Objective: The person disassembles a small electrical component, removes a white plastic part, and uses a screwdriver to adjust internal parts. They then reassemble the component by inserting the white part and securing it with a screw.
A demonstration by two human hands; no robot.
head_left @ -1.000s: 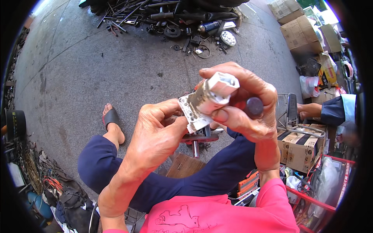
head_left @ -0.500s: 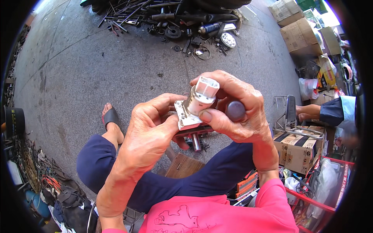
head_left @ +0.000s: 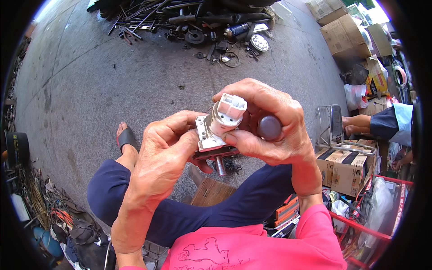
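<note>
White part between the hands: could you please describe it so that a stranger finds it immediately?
Above the pink shirt, find the left hand and right hand. Between their fingers is the white part. Unlike the dark round knob beside it, it has a flat, hole-dotted plate and a boxy, divided top.
</note>
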